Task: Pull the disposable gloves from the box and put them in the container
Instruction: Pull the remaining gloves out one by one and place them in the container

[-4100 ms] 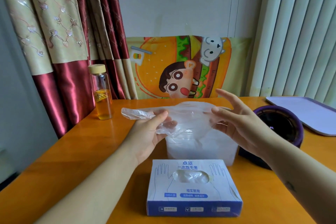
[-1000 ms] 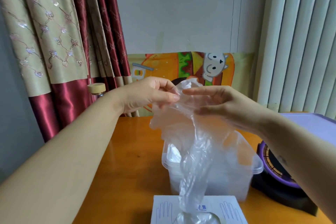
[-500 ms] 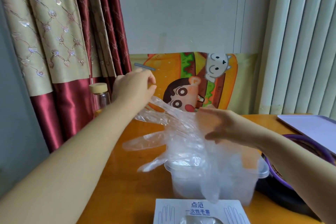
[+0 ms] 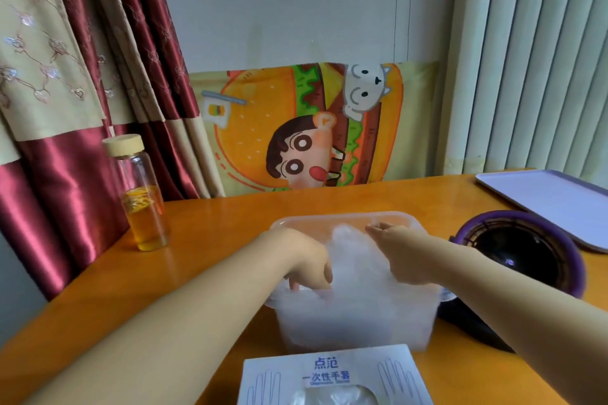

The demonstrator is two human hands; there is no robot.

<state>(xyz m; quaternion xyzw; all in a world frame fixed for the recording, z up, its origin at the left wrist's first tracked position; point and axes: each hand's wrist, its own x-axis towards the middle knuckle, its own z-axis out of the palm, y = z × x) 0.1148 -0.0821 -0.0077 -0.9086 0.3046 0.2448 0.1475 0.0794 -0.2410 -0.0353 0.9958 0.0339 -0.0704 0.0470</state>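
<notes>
— Well, on the table [image 4: 210, 260], seemingly mid-way through the putting-in step: pressing the gloves [image 4: 355, 260] down into the container [image 4: 329, 219].

— And the box [image 4: 329, 368]?

— Just on the near side of the container, close to its near wall, with the next glove [image 4: 332, 399] bunched in the opening. So probably more rounds to go.

— Where exactly the gloves, then?

— Inside the container, heaped as a cloudy white wad, rising above the rim at the middle and filling most of the tub. Directly between the two hands and partly under them.

— Hands?

— Apart, one at each side of the container's mouth. For the left hand [image 4: 306, 265]: over the near left corner, fingers [image 4: 292, 284] pointing down into the wad, tips hidden by film and rim; cannot tell whether pinching or only pushing. For the right hand [image 4: 406, 255]: above the right half, knuckles up, fingertips toward the far rim and seemingly touching a fold of film; cannot tell whether clamped on it either.

— Next move?

— Judging from this alone: tamp the wad below the rim, let go cleanly, minding the likely cling of thin film to skin, then reach to the near side of the container and draw the next glove out of the box, slowly enough to bring up one only.
</notes>
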